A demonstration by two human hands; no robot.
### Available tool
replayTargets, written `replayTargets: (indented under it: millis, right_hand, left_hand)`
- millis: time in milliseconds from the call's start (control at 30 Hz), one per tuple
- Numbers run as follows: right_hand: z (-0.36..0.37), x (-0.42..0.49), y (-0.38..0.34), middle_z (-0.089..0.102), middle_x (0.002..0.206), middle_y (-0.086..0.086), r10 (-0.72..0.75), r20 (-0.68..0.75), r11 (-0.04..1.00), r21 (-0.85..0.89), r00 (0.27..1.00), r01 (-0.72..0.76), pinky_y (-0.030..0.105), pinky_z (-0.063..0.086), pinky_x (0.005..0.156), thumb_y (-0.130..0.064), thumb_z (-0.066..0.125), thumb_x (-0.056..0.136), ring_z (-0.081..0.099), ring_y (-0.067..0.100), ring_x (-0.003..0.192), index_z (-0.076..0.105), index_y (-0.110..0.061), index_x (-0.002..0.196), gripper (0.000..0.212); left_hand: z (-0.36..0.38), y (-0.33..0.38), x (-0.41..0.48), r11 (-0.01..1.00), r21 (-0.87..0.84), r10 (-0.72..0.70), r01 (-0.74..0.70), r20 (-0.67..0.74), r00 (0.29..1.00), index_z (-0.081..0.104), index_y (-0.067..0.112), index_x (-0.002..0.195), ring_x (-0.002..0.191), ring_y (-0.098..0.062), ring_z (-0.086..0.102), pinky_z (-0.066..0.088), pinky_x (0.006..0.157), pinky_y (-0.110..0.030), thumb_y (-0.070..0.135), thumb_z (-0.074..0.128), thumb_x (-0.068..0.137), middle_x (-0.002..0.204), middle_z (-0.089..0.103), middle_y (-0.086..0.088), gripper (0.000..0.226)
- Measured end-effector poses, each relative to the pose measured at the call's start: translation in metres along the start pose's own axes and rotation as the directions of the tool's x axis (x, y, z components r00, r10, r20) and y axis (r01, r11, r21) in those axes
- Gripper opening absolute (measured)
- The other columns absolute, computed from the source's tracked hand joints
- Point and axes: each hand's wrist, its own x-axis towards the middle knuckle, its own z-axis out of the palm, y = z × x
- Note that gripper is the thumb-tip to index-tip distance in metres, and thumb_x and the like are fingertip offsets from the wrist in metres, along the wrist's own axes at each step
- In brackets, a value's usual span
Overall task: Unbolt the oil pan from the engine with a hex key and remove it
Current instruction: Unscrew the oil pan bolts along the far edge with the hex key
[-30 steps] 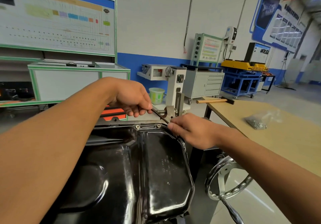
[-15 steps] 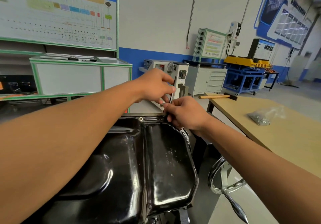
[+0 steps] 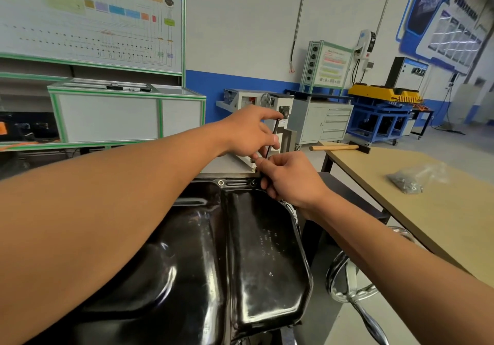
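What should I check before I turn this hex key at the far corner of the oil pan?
1. Key tip seated in the bolt head: cannot tell. The right hand covers the lower end of the hex key.
2. Grip up top: ok. The left hand holds the key's upright shaft.
3. Steadying at the bottom: ok. The right hand pinches the key at the far right corner of the oil pan.
4. Pan free to lift: not ok. A flange bolt sits in the far edge.
5. Swing room: cannot tell. A grey stand shows just behind the key.
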Motion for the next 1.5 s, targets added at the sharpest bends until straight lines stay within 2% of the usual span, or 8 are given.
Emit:
replayTargets:
  millis: [267, 467, 867, 967, 1067, 1167, 1333, 1500]
  right_hand:
    - [0.001, 0.001, -0.002, 0.055, 0.049, 0.0, -0.01, 0.038, 1.0, -0.012, 0.999, 0.01, 0.018, 0.034, 0.037, -0.026, 0.055, 0.102, 0.043, 0.009, 0.034, 0.052, -0.013, 0.064, 0.04]
    - [-0.003, 0.004, -0.011, 0.055, 0.059, 0.01, -0.094, 0.082, 0.931, -0.346, 0.992, 0.117, 0.03, 0.037, 0.055, -0.027, 0.051, 0.104, 0.047, 0.018, 0.049, 0.055, -0.006, 0.068, 0.041]
    - [-0.005, 0.006, -0.028, 0.04, 0.058, 0.003, -0.134, 0.218, 0.662, -0.706, 0.967, 0.251, 0.029, 0.028, 0.06, -0.02, 0.044, 0.102, 0.041, 0.025, 0.061, 0.037, -0.013, 0.06, 0.044]
    - [-0.008, 0.006, -0.035, 0.043, 0.061, 0.004, -0.151, 0.303, 0.565, -0.755, 0.941, 0.333, 0.03, 0.03, 0.063, -0.022, 0.045, 0.103, 0.044, 0.03, 0.065, 0.04, -0.012, 0.063, 0.041]
    - [-0.006, 0.007, -0.05, 0.056, 0.076, 0.011, -0.129, 0.461, 0.4, -0.786, 0.878, 0.471, 0.033, 0.038, 0.066, -0.022, 0.048, 0.102, 0.053, 0.031, 0.074, 0.056, -0.008, 0.08, 0.027]
    - [0.0, 0.007, -0.065, 0.044, 0.071, -0.002, -0.083, 0.597, 0.192, -0.776, 0.798, 0.601, 0.032, 0.038, 0.067, -0.02, 0.049, 0.101, 0.048, 0.021, 0.07, 0.051, -0.017, 0.083, 0.018]
    - [0.003, 0.003, -0.076, 0.031, 0.064, -0.007, -0.043, 0.72, -0.093, -0.693, 0.693, 0.715, 0.032, 0.035, 0.062, -0.018, 0.045, 0.102, 0.038, 0.019, 0.058, 0.054, -0.02, 0.09, 0.015]
    - [0.0, 0.0, -0.084, 0.033, 0.067, -0.006, -0.103, 0.699, -0.043, -0.714, 0.708, 0.699, 0.034, 0.039, 0.063, -0.029, 0.044, 0.104, 0.047, 0.025, 0.069, 0.057, -0.019, 0.093, 0.02]
  left_hand:
    - [-0.004, -0.002, 0.004, 0.994, 0.094, -0.051, 0.06, -0.088, 0.995, 0.05, 0.021, 0.138, 0.061, -0.016, 0.066, 0.054, 0.054, -0.027, 0.018, 0.053, 0.103, 0.091, 0.069, -0.007, 0.036]
    - [-0.002, 0.003, 0.013, 0.994, 0.089, -0.042, 0.067, -0.255, 0.966, 0.068, 0.01, 0.116, 0.051, -0.013, 0.059, 0.037, 0.038, -0.012, 0.022, 0.052, 0.103, 0.074, 0.062, -0.002, 0.023]
    - [-0.001, 0.013, 0.01, 0.966, 0.192, -0.082, 0.172, -0.405, 0.91, 0.071, -0.001, 0.084, 0.059, -0.019, 0.053, 0.043, 0.059, -0.027, 0.012, 0.059, 0.091, 0.065, 0.06, -0.004, 0.019]
    - [-0.013, 0.014, 0.004, 0.965, 0.035, -0.225, 0.261, -0.402, 0.887, 0.059, 0.0, 0.075, 0.042, -0.02, 0.056, 0.045, 0.043, -0.022, 0.013, 0.058, 0.089, 0.05, 0.06, -0.01, 0.019]
    - [-0.047, 0.007, -0.014, 0.888, 0.009, -0.453, 0.461, -0.164, 0.876, 0.056, -0.001, 0.076, 0.034, -0.015, 0.056, 0.045, 0.033, -0.019, 0.004, 0.053, 0.088, 0.047, 0.064, -0.011, 0.014]
    - [-0.08, -0.001, -0.036, 0.784, 0.198, -0.584, 0.589, -0.09, 0.807, 0.061, -0.002, 0.087, 0.045, -0.016, 0.066, 0.051, 0.039, -0.02, 0.005, 0.058, 0.092, 0.062, 0.072, -0.012, 0.009]
    - [-0.094, 0.007, -0.043, 0.827, 0.239, -0.464, 0.508, -0.218, 0.858, 0.067, 0.003, 0.105, 0.071, -0.021, 0.071, 0.057, 0.064, -0.029, 0.02, 0.063, 0.094, 0.092, 0.077, -0.012, 0.02]
    - [-0.093, 0.011, -0.046, 0.825, 0.258, -0.486, 0.503, -0.13, 0.864, 0.069, 0.007, 0.104, 0.068, -0.018, 0.072, 0.057, 0.059, -0.027, 0.035, 0.068, 0.092, 0.085, 0.078, -0.006, 0.03]
